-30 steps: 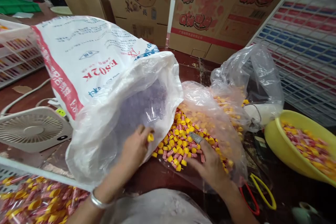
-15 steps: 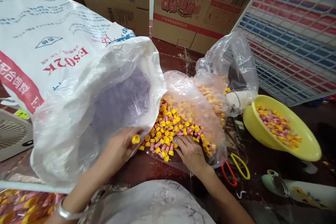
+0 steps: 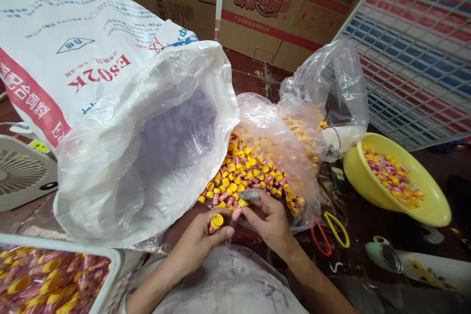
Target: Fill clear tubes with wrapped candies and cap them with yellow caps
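Observation:
My left hand (image 3: 200,238) is closed round a small yellow-capped tube (image 3: 215,222), its round yellow end facing up. Close beside it, my right hand (image 3: 270,221) pinches another small pink tube with a yellow cap (image 3: 237,212). Grey tape (image 3: 249,195) is wrapped round a finger of the right hand. Behind both hands, a heap of pink-and-yellow tubes (image 3: 235,171) spills from a clear plastic bag (image 3: 257,108). On the left a large white woven sack (image 3: 91,167) gapes open, with clear, purplish plastic pieces (image 3: 176,132) inside.
A white tray (image 3: 114,265) of wrapped tubes is at the lower left, below a small fan (image 3: 22,171). To the right are a yellow bowl (image 3: 368,191), red-and-yellow-handled scissors (image 3: 336,230), a flowered bottle (image 3: 430,267) and a white wire rack (image 3: 408,59). Cardboard boxes (image 3: 272,14) stand behind.
My left hand has moved right and down with its tube, away from the sack's mouth. My right hand has lifted off the heap with a tube. The view has shifted left, showing more of the tray.

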{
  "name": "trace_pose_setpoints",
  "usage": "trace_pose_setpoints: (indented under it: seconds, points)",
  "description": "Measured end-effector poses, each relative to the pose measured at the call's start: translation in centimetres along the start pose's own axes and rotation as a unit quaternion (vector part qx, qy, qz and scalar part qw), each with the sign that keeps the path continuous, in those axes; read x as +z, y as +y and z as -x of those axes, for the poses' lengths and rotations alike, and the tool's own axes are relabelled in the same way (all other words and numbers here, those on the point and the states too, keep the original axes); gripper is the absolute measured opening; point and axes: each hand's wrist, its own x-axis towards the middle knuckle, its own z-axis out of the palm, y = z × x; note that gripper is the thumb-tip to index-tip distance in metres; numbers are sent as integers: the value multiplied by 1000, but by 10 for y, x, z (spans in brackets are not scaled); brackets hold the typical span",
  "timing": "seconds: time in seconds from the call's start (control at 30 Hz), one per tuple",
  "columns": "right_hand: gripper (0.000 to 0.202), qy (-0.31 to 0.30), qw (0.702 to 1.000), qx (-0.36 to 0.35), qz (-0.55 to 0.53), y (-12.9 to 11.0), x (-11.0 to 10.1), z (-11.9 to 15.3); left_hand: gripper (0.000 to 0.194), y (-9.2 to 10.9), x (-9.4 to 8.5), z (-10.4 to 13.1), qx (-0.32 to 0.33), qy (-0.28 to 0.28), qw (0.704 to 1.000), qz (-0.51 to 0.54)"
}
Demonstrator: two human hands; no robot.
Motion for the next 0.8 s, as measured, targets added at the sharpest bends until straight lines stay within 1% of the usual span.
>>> trace_pose_setpoints:
  seconds: [0.07, 0.1, 0.17, 0.2, 0.23, 0.27, 0.33, 0.4, 0.43, 0.47, 0.5, 0.53, 0.57, 0.6, 0.63, 0.67, 0.7, 0.73, 0.77, 0.8]
  points:
    - [18, -51, 998, -37, 23, -9, 3, 1, 32, 1, 0, -1, 6, 7, 999, 49]
    - [26, -79, 994, -64, 47, -11, 5, 2, 31, 1, 1, -1, 9, 14, 997, 74]
    - [53, -108, 980, -128, 108, -9, 8, 3, 30, 0, 2, -2, 5, 28, 991, 129]
    - [66, -104, 972, -158, 140, -7, 11, 4, 31, 0, 3, -2, 1, 34, 987, 156]
    - [73, -89, 964, -185, 171, -3, 15, 5, 32, -1, 5, -3, -5, 38, 983, 182]
    - [75, -69, 957, -204, 195, 0, 19, 5, 34, -1, 8, -4, -11, 37, 977, 208]
    - [68, -33, 949, -226, 219, 6, 28, 5, 36, 0, 13, -7, -22, 21, 967, 252]
    - [63, -31, 945, -233, 227, 6, 31, 1, 37, 2, 14, -10, -36, -11, 959, 280]
    - [65, -43, 943, -233, 231, 5, 30, -1, 36, 3, 12, -12, -43, -23, 959, 279]
    - [71, -63, 942, -228, 239, 4, 26, -3, 33, 5, 7, -13, -42, -26, 966, 255]
    - [81, -81, 941, -217, 248, 3, 20, -5, 28, 7, 0, -14, -29, -14, 979, 203]
    - [91, -92, 941, -198, 259, 3, 12, -7, 22, 10, -10, -15, -4, 15, 993, 121]
    - [97, -89, 943, -175, 270, 4, 3, -8, 17, 13, -22, -17, 27, 62, 998, 9]
    - [94, -72, 946, -150, 280, 8, -7, -9, 19, 17, -36, -19, 57, 117, 983, -126]
    - [81, -46, 948, -125, 288, 12, -17, -9, 24, 22, -52, -23, 78, 172, 945, -269]
    - [61, -19, 949, -105, 298, 17, -25, -8, 30, 27, -67, -27, 82, 214, 886, -403]
    - [38, 1, 946, -92, 310, 23, -32, -6, 33, 31, -81, -32, 80, 230, 822, -515]
    - [21, 5, 943, -83, 323, 28, -36, -3, 34, 34, -93, -38, 83, 224, 764, -599]
    - [13, -4, 939, -78, 335, 32, -37, -1, 34, 36, -103, -45, 90, 206, 718, -659]
    - [11, -22, 934, -74, 348, 36, -36, 3, 33, 37, -110, -51, 100, 182, 686, -698]
